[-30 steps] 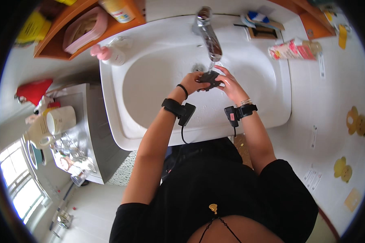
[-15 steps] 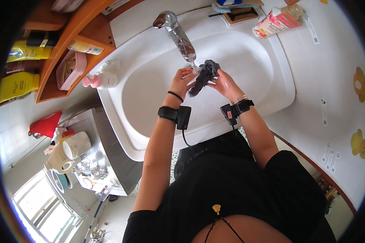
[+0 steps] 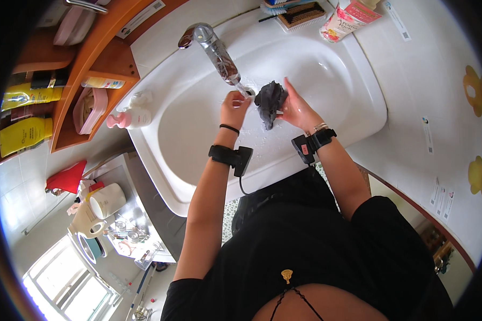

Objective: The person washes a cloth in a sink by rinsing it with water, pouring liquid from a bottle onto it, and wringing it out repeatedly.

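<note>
A crumpled dark grey cloth (image 3: 271, 101) hangs over the white basin (image 3: 187, 134), wet-looking and bunched up. My right hand (image 3: 299, 111) grips it from its right side, thumb pointing up and the other fingers partly hidden behind the cloth. Under the spout of the chrome tap (image 3: 219, 58), my left hand (image 3: 233, 110) has its fingers curled in and is apart from the cloth. Water runs at its fingertips, and I see no object in it. Each wrist wears a black strapped device.
A pink-topped pump bottle (image 3: 136, 118) stands on the basin's left rim. At the far right rim are a wooden brush (image 3: 302, 17) and a pink-and-white bottle (image 3: 341, 24). An orange wooden shelf (image 3: 72, 115) with toiletries borders the left; a metal counter (image 3: 150, 214) sits below it.
My left hand has let go of the cloth and moved left, its fingers curling under the tap. The right hand keeps the cloth, which now hangs more spread out.
</note>
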A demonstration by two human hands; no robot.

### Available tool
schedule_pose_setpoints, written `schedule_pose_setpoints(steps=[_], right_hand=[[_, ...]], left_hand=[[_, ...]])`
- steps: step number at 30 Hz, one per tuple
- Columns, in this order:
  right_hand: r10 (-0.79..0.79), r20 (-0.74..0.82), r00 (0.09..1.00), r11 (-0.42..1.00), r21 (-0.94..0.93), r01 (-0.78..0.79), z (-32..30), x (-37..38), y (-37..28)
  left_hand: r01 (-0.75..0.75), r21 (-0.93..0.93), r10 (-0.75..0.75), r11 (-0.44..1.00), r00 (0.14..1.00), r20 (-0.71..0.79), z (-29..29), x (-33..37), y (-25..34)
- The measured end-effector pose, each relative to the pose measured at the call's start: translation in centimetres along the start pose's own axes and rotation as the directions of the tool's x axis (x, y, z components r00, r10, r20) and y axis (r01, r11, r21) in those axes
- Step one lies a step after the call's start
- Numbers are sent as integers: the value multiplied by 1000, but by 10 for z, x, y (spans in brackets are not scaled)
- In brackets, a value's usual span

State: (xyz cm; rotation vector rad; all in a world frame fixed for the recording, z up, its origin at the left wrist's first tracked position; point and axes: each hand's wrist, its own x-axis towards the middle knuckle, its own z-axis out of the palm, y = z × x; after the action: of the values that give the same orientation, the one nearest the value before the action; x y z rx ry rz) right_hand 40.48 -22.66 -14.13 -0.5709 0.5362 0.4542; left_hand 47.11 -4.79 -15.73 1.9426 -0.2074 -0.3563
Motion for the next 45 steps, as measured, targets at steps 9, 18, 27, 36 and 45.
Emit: schedule_pose_setpoints(steps=[9, 18, 27, 36, 45], right_hand=[[-254, -104, 962, 885, -425, 188, 15, 1, -1], [-448, 124, 885, 419, -846, 330, 9, 4, -14], [-526, -137, 839, 629, -727, 276, 8, -5, -21], [-485, 140, 863, -141, -987, 81, 26, -7, -9], [-301, 408, 862, -677, -728, 108, 45, 2, 34]], left_hand=[[110, -487, -95, 866, 994, 57, 3, -2, 5], [91, -210, -30, 973, 961, 275, -10, -2, 20], [68, 141, -82, 988, 992, 100, -21, 2, 10], [461, -601, -443, 653, 876, 190, -28, -14, 24], [549, -559, -510, 622, 825, 242, -15, -15, 44]])
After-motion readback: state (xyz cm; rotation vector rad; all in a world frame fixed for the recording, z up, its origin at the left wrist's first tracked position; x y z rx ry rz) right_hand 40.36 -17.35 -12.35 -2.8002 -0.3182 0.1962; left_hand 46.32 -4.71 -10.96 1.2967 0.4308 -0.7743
